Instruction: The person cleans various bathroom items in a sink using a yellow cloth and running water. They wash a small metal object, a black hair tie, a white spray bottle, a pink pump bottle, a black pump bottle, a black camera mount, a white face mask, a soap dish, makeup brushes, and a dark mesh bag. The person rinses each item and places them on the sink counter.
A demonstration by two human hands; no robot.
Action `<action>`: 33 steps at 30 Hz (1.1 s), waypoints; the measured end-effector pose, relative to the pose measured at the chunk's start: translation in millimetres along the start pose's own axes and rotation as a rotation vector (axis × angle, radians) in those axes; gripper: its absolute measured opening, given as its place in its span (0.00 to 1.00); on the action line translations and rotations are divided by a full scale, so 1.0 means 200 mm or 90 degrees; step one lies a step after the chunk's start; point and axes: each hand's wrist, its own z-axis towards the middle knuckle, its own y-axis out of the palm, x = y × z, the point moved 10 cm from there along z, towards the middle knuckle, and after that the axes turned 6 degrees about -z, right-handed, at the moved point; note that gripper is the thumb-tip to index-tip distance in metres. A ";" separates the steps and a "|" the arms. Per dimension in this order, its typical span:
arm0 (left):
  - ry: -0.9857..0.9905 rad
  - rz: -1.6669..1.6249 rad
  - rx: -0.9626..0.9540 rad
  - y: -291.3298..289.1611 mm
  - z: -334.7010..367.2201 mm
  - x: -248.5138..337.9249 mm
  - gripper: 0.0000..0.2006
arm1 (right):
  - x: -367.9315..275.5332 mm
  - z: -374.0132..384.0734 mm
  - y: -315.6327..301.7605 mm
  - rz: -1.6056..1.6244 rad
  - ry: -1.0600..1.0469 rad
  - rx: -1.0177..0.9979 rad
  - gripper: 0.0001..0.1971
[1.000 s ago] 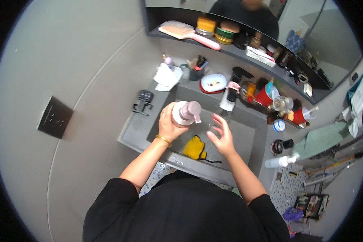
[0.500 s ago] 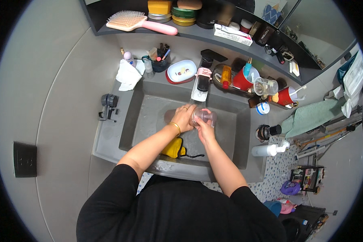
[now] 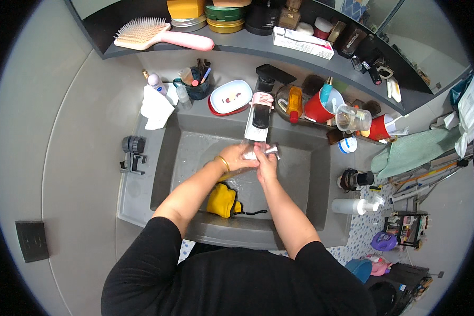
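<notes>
Under the faucet [image 3: 255,129], both my hands hold a clear glass-like vessel [image 3: 254,147] with a narrower shiny end pointing right. My left hand [image 3: 236,157] is closed round its left side, thumb lying toward the right hand. A gold bangle [image 3: 223,163] circles my left wrist. My right hand [image 3: 266,165] grips the near right side, close to the narrow end. Water seems to wet the vessel and fingers; parts of the vessel are hidden by them. Below my left hand, a yellow cloth pouch [image 3: 222,200] with a black cord lies in the grey sink [image 3: 295,203].
Behind the sink stand a white soap dish [image 3: 230,97], an amber bottle [image 3: 295,102], a red cup [image 3: 318,105] and a clear plastic cup [image 3: 352,118]. A white pump bottle [image 3: 353,206] is on the right rim. A shelf [image 3: 237,48] with a pink hairbrush [image 3: 163,38] overhangs the back.
The vessel is now beneath the faucet outlet, and my hands have turned round it. My left hand has shifted its grip and the yellow pouch is less covered. The view has shifted slightly.
</notes>
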 end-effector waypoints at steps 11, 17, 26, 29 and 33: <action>-0.083 0.312 0.080 0.00 -0.18 -0.27 0.40 | 0.22 0.08 -0.21 0.015 0.193 0.293 0.18; -0.221 0.427 0.139 -0.13 -0.37 -0.36 0.41 | 0.35 0.05 -0.08 -0.022 0.199 0.107 0.21; -0.170 0.608 0.195 -0.19 -0.51 -0.33 0.46 | 0.40 -0.66 0.28 -1.025 -0.058 -0.404 0.32; -0.306 0.350 0.126 -0.18 -0.53 -0.49 0.45 | 0.42 -0.62 0.29 -0.926 -0.024 -0.439 0.27; -0.319 0.368 0.168 -0.16 -0.54 -0.50 0.47 | 0.02 -0.52 0.15 -0.725 -0.115 -0.175 0.23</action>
